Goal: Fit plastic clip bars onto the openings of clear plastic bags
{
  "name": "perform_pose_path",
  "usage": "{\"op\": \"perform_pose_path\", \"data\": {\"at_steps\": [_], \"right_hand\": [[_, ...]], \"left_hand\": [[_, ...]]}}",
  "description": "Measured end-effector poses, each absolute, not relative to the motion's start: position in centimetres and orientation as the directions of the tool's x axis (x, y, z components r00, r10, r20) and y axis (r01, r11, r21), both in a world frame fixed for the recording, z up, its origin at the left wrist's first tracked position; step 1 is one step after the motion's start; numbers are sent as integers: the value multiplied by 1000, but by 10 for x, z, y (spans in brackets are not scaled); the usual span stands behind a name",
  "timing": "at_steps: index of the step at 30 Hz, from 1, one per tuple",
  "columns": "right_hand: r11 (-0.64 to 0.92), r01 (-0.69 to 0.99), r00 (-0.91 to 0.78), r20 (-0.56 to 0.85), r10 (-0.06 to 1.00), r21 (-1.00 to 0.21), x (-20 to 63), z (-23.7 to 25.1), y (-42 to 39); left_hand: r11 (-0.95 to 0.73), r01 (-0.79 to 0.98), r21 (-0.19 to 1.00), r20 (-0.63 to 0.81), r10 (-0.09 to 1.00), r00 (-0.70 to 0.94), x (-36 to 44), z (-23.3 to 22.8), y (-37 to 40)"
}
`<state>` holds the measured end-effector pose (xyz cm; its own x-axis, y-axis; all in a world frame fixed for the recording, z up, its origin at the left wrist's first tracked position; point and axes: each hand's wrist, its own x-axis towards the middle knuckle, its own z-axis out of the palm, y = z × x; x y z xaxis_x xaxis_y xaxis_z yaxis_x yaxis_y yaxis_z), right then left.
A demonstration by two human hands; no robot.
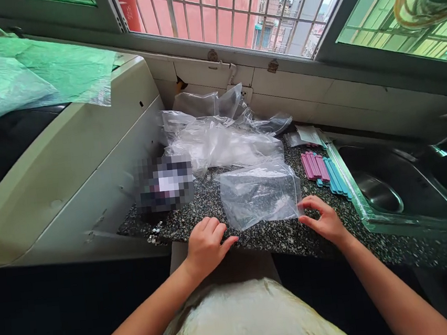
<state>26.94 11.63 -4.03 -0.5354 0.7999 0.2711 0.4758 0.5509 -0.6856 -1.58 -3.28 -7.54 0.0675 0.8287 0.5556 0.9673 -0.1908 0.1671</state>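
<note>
Clear plastic bag point(260, 194) lies flat on speckled counter point(277, 236), near its front edge, middle. Right hand point(323, 220) touches bag's right lower corner, thumb and forefinger pinching the edge, grip closed on it. Left hand point(206, 245) rests at counter front edge just left of the bag, fingers curled loose, grip released, holding nothing. Pile of clear bags point(220, 136) toward back edge. Pink and blue clips point(324, 171) near right edge beside sink point(391, 188).
</note>
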Motion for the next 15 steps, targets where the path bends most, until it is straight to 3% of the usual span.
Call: {"op": "perform_pose_path", "data": {"at_steps": [7, 15], "right_hand": [[543, 452, -513, 291, 808, -708, 255, -39, 109], [338, 410, -501, 101, 860, -847, 237, -19, 108]], "left_hand": [[-168, 985, 43, 588, 801, 111, -9, -74, -22], [-158, 987, 29, 662, 743, 99, -20, -66, -12]]}}
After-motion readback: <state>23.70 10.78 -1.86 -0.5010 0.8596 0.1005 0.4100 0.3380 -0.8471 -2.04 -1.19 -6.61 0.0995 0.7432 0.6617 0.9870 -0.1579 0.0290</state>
